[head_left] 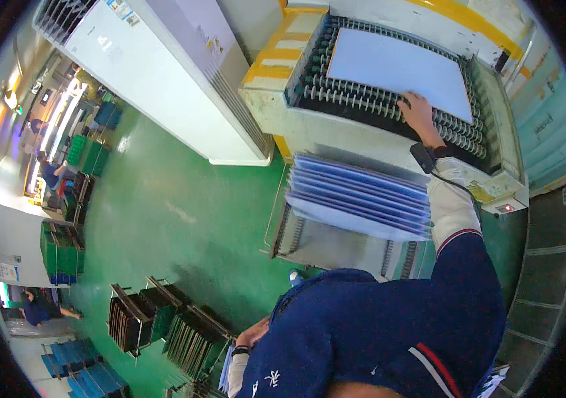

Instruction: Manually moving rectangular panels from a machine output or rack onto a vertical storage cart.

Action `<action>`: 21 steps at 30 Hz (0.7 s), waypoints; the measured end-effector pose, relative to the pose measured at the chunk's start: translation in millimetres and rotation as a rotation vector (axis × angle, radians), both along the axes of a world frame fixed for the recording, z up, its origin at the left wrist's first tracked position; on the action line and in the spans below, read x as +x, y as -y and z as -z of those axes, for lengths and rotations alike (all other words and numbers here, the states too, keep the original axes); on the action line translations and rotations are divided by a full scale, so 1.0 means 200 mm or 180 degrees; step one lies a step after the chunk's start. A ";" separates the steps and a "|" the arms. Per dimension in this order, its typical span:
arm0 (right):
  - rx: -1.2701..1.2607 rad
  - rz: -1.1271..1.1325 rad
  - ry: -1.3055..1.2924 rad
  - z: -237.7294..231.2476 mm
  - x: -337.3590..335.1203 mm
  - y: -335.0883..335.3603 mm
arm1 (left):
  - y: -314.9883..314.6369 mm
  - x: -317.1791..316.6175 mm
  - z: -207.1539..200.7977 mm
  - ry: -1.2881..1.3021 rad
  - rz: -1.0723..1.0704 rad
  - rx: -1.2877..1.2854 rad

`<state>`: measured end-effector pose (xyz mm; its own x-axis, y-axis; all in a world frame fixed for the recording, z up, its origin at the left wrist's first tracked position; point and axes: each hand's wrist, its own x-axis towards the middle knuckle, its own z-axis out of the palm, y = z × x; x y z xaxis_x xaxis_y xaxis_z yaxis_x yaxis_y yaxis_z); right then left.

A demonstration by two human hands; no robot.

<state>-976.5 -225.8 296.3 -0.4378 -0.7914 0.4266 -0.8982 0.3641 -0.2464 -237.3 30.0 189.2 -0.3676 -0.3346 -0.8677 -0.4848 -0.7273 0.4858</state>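
Observation:
A flat, pale white-blue panel point(399, 69) lies on the rollers point(362, 99) of a conveyor machine at the upper right. My right hand point(421, 116) reaches over the machine's near side, with its fingers apart at the panel's near edge. Whether the fingertips press on the panel or on the rollers is hard to tell. My left hand point(254, 333) is low beside my body, its fingers mostly hidden by my sleeve and jacket. Close under it show the edges of pale blue sheets point(225, 370). Between me and the machine, several similar panels point(356, 199) lean in a row on a rack.
A tall white cabinet unit point(157, 79) stands left of the machine. Racks of dark boards point(190, 341) stand on the green floor point(163, 199) at lower left. Farther left are green crates point(87, 156), blue bins point(84, 365) and other people point(49, 171). Grey panelling point(548, 285) runs along the right.

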 end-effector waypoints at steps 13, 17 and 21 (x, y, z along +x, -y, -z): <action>0.0098 -0.1337 0.2208 0.10 1.03 -0.63 | 0.01 0.04 -0.01 -0.0361 -0.0432 0.0009; 0.0876 -0.1318 0.2412 0.27 1.19 -0.79 | 0.02 0.13 0.08 -0.0372 -0.0084 0.0227; 0.0725 -0.1365 0.1559 0.38 1.27 -0.88 | 0.02 0.22 0.27 -0.0553 0.0107 0.0517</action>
